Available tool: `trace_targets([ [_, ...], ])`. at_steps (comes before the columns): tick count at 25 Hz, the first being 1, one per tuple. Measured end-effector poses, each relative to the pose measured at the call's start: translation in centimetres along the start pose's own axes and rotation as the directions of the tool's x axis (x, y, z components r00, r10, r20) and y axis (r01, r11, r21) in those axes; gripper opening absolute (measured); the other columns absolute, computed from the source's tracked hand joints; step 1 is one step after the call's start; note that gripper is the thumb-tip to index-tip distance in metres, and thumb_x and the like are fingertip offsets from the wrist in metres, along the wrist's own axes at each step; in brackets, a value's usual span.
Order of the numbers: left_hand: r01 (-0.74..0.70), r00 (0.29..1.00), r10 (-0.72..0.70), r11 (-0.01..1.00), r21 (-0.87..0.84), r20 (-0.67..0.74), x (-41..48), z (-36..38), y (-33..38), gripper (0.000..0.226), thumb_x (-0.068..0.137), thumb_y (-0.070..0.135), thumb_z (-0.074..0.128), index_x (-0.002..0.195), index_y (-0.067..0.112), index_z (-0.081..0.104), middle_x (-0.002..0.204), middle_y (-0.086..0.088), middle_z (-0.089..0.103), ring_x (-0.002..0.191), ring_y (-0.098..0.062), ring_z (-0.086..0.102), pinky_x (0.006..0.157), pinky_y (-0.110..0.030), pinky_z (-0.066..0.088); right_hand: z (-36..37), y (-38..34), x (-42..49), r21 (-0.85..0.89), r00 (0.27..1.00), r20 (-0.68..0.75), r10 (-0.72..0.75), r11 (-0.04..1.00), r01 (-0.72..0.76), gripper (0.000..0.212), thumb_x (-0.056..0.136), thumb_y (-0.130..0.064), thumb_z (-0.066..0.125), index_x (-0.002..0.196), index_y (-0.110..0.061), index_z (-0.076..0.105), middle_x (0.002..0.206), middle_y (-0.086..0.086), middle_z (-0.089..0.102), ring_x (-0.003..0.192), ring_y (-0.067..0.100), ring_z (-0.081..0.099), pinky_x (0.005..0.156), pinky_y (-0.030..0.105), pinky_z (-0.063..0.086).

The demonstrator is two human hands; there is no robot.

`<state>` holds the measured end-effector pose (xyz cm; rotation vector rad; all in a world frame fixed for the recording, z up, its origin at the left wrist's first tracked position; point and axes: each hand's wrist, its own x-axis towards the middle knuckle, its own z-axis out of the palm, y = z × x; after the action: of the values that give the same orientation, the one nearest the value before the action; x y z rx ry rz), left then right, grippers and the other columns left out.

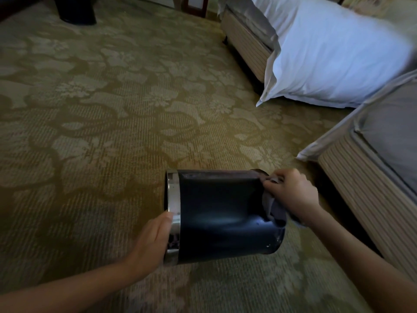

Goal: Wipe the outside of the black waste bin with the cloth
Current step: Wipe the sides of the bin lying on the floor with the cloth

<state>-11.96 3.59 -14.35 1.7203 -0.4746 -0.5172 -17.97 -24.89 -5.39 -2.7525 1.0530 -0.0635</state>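
Patterned olive carpet [112, 109] fills most of my feed, light is dim; left hand [155, 238] grips the black waste bin [221, 213] at its mouth end, thumb laid across the chrome rim band [174, 213], other fingers hidden behind the rim; right hand [293, 193] has its fingers curled round a bunched grey cloth [274, 206], holding it against the bin's base edge at the upper right corner; loose part of the cloth hangs down over the base end; bin is tipped on its side between the two hands, mouth to my left, base to my right, low centre of view; I can't tell whether it rests on the carpet or is held just off it; side wall facing me shows a dent and a dull sheen, small pale specks near the base; further out, striped bed base [365, 199] with a grey mattress on my right, close to the right forearm; white pillow [334, 55] beyond it, leaning down onto the carpet against a second bed base [246, 39]; dark object [76, 10] on the carpet at top left, too cropped to identify; reddish wooden furniture leg [195, 5] at top centre.
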Motion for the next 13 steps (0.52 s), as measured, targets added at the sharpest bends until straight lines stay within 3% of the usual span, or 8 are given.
trace_targets([
  [2,0.011,1.000,-0.011,1.000,0.001,0.001,-0.4,-0.1,0.5,0.040,0.103,0.019,0.027,0.084,0.017,0.062,0.090,0.013,0.067,0.082,0.002,0.060,0.068,-0.011,0.044,0.3,0.2,0.1,0.014,1.000,0.000,0.026,1.000,-0.026,0.024,0.086,-0.048,0.064,0.079,-0.024,0.066,0.075,-0.007,0.063,0.076,0.019,0.063,0.067,0.033,0.046],
  [5,0.045,0.999,-0.045,0.999,0.004,0.006,-0.6,-0.2,-0.1,0.043,0.103,0.022,0.027,0.087,0.004,0.062,0.082,-0.020,0.064,0.079,-0.019,0.059,0.063,-0.010,0.044,0.9,-2.6,-0.3,0.045,0.999,0.017,-0.030,0.999,0.029,0.023,0.087,-0.048,0.065,0.083,-0.026,0.067,0.076,-0.008,0.064,0.075,0.016,0.063,0.065,0.032,0.048],
  [6,0.046,0.999,-0.046,0.999,0.026,0.006,-0.8,-0.3,-0.1,0.046,0.101,0.032,0.026,0.088,0.007,0.062,0.084,-0.020,0.064,0.079,-0.022,0.059,0.064,-0.011,0.044,1.3,-4.1,-0.6,0.057,0.995,0.043,-0.089,0.995,0.087,0.023,0.087,-0.048,0.065,0.084,-0.026,0.068,0.075,-0.008,0.065,0.073,0.014,0.064,0.063,0.031,0.049],
  [9,0.030,0.996,-0.037,0.995,0.094,0.076,-1.3,-0.6,-0.7,0.061,0.085,0.066,0.017,0.089,0.021,0.058,0.080,0.002,0.065,0.082,-0.010,0.061,0.070,-0.014,0.047,2.9,-10.3,-2.2,0.072,0.944,0.132,-0.303,0.953,0.295,0.020,0.089,-0.046,0.063,0.089,-0.026,0.069,0.074,-0.011,0.063,0.065,0.008,0.058,0.053,0.023,0.039],
  [11,0.014,0.993,-0.024,0.996,0.083,0.119,-1.2,-0.6,-1.6,0.062,0.092,0.061,0.017,0.093,0.017,0.060,0.086,0.003,0.068,0.083,-0.012,0.064,0.075,-0.029,0.053,3.7,-13.9,-3.3,0.091,0.883,0.170,-0.436,0.900,0.427,0.018,0.090,-0.042,0.063,0.093,-0.026,0.069,0.077,-0.010,0.061,0.067,0.008,0.056,0.055,0.023,0.037],
  [13,-0.016,0.991,0.003,0.995,0.097,0.136,-1.0,-0.6,-2.4,0.062,0.095,0.061,0.019,0.095,0.015,0.061,0.085,-0.010,0.067,0.079,-0.020,0.065,0.076,-0.046,0.052,3.8,-14.9,-3.5,0.101,0.864,0.166,-0.475,0.880,0.464,0.018,0.090,-0.042,0.063,0.094,-0.025,0.069,0.081,-0.007,0.062,0.075,0.015,0.060,0.064,0.028,0.042],
])
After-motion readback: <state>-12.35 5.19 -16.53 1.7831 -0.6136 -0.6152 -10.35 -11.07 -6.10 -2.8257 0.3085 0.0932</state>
